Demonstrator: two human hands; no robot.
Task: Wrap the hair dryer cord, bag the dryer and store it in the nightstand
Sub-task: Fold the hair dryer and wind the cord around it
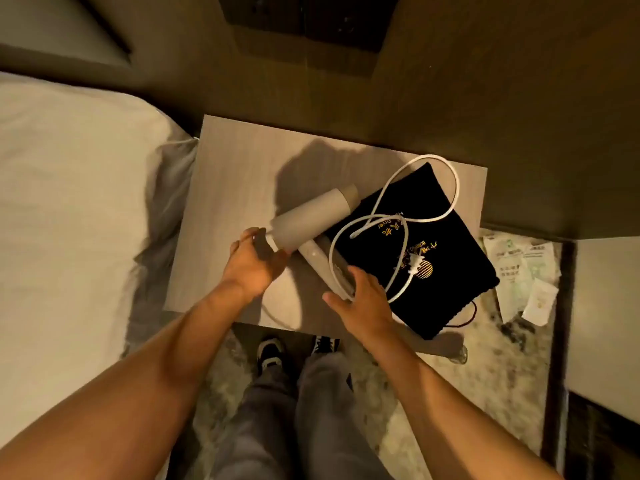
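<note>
A pale grey hair dryer (311,216) lies on the wooden nightstand top (235,168), barrel pointing up-right, handle pointing down toward me. Its white cord (453,188) loops loosely over a black drawstring bag (446,251) with gold lettering; the white plug (415,265) rests on the bag. My left hand (252,265) is at the barrel's near end, fingers spread and touching it. My right hand (360,299) rests against the end of the handle where the cord comes out, fingers apart; a firm grip cannot be made out.
A bed with white linen (69,202) lies to the left of the nightstand. Paper packets (519,271) lie on the patterned carpet to the right. A dark panel (304,15) hangs on the wall behind. My legs and shoes (298,348) stand in front of the nightstand.
</note>
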